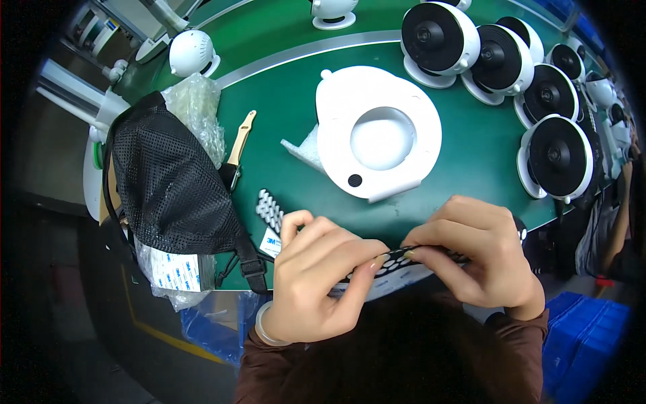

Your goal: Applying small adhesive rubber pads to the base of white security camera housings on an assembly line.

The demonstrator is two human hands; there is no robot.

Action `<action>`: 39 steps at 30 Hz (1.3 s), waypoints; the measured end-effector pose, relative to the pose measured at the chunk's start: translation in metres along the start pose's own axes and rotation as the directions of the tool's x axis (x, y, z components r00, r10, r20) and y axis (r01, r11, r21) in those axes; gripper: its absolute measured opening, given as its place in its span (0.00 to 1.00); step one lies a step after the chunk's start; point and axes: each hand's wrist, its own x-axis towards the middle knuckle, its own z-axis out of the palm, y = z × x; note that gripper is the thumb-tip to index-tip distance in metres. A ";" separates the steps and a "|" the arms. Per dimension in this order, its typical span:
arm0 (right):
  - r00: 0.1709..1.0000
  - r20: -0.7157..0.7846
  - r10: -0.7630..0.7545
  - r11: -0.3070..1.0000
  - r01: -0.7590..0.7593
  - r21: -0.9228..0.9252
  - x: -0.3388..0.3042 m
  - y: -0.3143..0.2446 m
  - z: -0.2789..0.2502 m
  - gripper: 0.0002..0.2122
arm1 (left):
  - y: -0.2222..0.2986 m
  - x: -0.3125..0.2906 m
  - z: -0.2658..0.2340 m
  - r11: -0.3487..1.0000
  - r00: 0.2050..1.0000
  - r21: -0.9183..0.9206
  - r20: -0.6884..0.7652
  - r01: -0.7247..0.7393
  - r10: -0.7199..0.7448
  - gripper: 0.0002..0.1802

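Close to the table's front edge, my left hand (pixel 316 279) and my right hand (pixel 481 252) pinch a sheet of dotted pads (pixel 391 266), black with pale round spots, between thumbs and fingers. The fingertips almost meet at its upper edge, and both hands cover parts of it. Just beyond my hands lies a white ring-shaped housing (pixel 424 135) with a round recess and a small black disc near its lower rim. A translucent foam piece (pixel 308 148) sticks out from under its left side. Another dotted strip (pixel 269 210) lies beside my left hand.
A black mesh bag (pixel 171 185), a clear plastic bag (pixel 202 114) and a wooden-handled brush (pixel 241 141) lie left. Several round white devices with black fronts (pixel 558 155) stand at right and back. Blue crates (pixel 585 343) sit below right; another person's arm (pixel 618 232) shows at right.
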 end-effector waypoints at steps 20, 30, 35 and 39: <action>0.841 -0.495 -0.217 0.875 -0.057 -0.480 0.146 0.082 -0.060 0.21 | -0.019 0.000 0.014 0.992 0.998 -0.118 -0.008 0.054 -0.055 0.04; 0.517 -0.315 0.796 0.473 -0.856 -0.208 0.327 0.204 -0.053 0.47 | -0.024 -0.007 0.015 0.990 0.999 -0.135 0.018 -0.031 0.033 0.07; 0.592 -0.240 0.769 0.593 -0.801 -0.079 0.323 0.215 -0.054 0.44 | -0.023 -0.005 0.014 0.990 0.999 -0.141 0.049 0.024 -0.018 0.07; 0.781 -0.019 0.624 0.770 -0.611 0.184 0.301 0.173 -0.066 0.27 | -0.022 -0.004 0.018 0.989 0.999 -0.141 0.016 -0.047 0.050 0.07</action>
